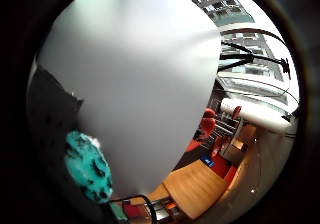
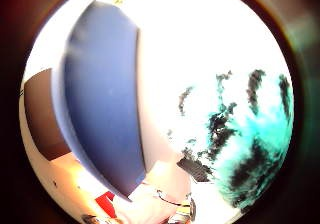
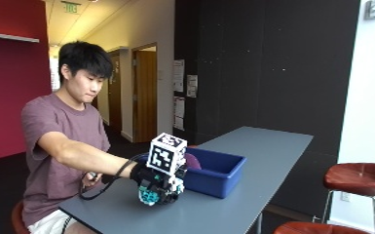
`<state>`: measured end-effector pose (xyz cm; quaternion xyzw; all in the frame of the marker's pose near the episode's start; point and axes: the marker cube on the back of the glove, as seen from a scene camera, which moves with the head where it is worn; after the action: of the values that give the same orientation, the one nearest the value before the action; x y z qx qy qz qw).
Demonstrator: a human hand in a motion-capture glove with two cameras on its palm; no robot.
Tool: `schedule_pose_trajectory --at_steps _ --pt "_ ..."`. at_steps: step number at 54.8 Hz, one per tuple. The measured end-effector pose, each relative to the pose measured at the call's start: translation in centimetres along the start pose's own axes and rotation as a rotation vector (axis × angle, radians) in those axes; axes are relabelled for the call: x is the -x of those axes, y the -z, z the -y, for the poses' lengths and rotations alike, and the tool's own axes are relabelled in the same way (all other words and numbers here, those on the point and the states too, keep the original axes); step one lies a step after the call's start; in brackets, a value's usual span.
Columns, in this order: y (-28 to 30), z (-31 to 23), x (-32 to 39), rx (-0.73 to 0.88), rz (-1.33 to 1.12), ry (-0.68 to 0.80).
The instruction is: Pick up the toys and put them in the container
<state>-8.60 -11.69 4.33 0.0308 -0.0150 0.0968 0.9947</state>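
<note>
A teal toy with black blotches is seen low in the centre of the outside view, held at the table top under the black-gloved right hand. The fingers appear curled round it, though how far they close is hidden by the glove's fittings. The open blue plastic container stands just beside the hand, to its right in the frame, on the long grey table.

The likeliest fault is judged to be a slip: only part of the toy seems enclosed, and if it is lifted by that part it could drop back onto the table. The container's near wall could also be struck if the hand is carried across too low, and the box pushed along the table.

The toy's long axis cannot be fixed with confidence. In the little finger side palm view its teal body is seen as an elongated shape, lower left of the frame; which end leads cannot be told.
</note>
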Motion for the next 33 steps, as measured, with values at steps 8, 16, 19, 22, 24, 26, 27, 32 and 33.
schedule_pose_trajectory --at_steps 8,16,19,22,24,26,27,32,33 --pt "5.4 -3.0 1.3 -0.071 0.048 0.013" --pt "12.2 -5.7 4.1 -0.157 0.061 0.05" --pt "14.2 -6.2 5.3 -0.189 0.042 0.061" --pt "16.3 -6.6 7.0 -0.229 0.017 0.074" --pt "17.6 -6.8 8.3 -0.25 0.009 0.097" --pt "18.6 -6.8 9.4 -0.27 -0.008 0.15" --pt "19.0 -6.7 10.0 -0.281 -0.025 0.194" --pt "20.6 -6.0 13.4 -0.315 -0.045 0.235" --pt "20.8 -5.9 14.2 -0.317 -0.045 0.255"
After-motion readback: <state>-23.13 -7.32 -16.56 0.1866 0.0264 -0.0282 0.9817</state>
